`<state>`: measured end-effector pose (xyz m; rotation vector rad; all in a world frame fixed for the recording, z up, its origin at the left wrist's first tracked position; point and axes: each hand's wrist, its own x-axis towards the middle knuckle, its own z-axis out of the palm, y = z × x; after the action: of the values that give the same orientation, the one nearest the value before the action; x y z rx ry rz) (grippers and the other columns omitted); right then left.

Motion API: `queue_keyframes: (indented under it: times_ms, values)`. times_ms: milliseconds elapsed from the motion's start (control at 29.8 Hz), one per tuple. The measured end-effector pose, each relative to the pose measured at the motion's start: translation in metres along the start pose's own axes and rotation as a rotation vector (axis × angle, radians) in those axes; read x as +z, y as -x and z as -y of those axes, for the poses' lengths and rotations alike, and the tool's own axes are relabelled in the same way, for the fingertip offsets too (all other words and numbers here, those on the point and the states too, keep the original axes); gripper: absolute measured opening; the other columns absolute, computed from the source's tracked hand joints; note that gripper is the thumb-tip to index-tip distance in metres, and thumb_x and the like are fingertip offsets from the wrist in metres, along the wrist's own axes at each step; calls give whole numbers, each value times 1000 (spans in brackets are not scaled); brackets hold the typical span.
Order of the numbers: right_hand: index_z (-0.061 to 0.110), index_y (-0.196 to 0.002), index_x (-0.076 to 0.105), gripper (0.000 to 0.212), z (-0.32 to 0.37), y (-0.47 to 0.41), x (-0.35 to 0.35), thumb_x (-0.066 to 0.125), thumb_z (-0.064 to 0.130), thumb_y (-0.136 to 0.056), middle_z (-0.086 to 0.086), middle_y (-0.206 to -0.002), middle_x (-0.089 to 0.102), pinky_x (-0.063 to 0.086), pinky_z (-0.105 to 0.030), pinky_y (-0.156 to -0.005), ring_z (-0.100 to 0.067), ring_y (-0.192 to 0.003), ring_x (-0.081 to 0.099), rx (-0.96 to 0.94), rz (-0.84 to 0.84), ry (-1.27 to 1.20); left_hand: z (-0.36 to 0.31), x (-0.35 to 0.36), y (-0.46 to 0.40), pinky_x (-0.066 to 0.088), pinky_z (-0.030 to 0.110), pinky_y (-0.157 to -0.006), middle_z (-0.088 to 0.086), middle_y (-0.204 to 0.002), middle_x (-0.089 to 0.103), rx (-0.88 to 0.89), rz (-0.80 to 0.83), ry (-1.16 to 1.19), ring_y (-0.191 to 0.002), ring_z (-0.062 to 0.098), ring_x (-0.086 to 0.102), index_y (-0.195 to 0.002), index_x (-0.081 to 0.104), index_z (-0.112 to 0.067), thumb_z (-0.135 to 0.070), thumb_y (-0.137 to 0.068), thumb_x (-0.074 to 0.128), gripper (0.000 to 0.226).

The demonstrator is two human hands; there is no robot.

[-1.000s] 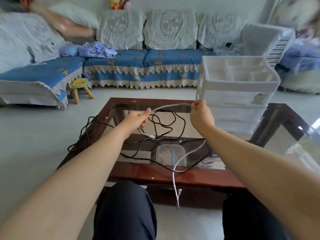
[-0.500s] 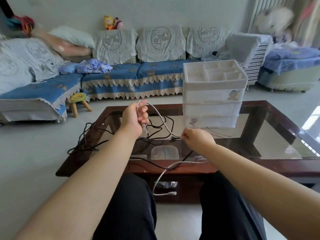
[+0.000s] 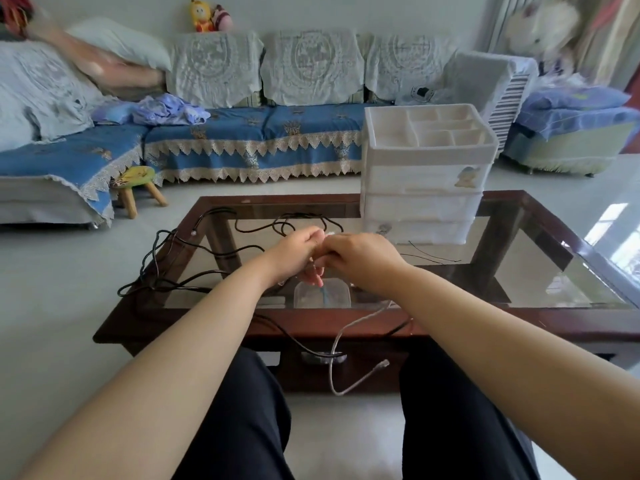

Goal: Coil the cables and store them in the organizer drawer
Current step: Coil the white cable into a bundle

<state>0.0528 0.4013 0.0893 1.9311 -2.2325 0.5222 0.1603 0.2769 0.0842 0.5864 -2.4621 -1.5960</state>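
My left hand [image 3: 297,252] and my right hand [image 3: 356,258] meet above the middle of the glass coffee table [image 3: 540,271], both closed on a grey cable [image 3: 341,341]. Its loose tail hangs over the table's near edge and ends in a clear plug between my knees. Tangled black cables [image 3: 194,258] sprawl over the table's left part and spill off its left edge. The white plastic organizer [image 3: 420,188], with drawers shut and open compartments on top, stands at the table's far right of centre.
A clear plastic box [image 3: 322,296] sits under the glass below my hands. Two thin black ties [image 3: 433,256] lie in front of the organizer. A small wooden stool [image 3: 136,188] and a blue-covered sofa [image 3: 242,140] stand beyond the table.
My hands, spread apart with the grey cable stretched between them a second ago, have come together over the table centre. The cable's tail has risen and curled.
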Motion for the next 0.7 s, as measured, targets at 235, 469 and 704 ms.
queue_keyframes:
  times_ms: [235, 469, 704]
  values:
    - [21, -83, 52, 45, -5, -32, 11, 69, 60, -69, 8, -73, 58, 41, -30, -57, -11, -66, 52, 323, 32, -279, 19, -12, 8, 16, 21, -36, 0, -49, 32, -75, 50, 249, -38, 11, 18, -72, 43, -15, -33, -104, 26, 41]
    - [8, -85, 64, 27, -34, -39, 42, 70, 34, -82, 9, -58, 47, 32, -9, -49, 2, -46, 39, 294, -3, -732, 45, -10, -12, 14, 20, -38, -6, -44, 25, -154, 141, 542, -38, 7, 18, -74, 44, -13, -41, -103, 28, 43]
    - [5, -76, 57, 43, -76, -39, 96, 51, 44, -93, 1, -56, 42, 32, -25, -50, -12, -50, 37, 611, -139, -1006, 66, 4, -54, 11, 20, -38, -8, -43, 27, -88, 125, 990, -35, 4, 21, -72, 45, -15, -38, -103, 27, 43]
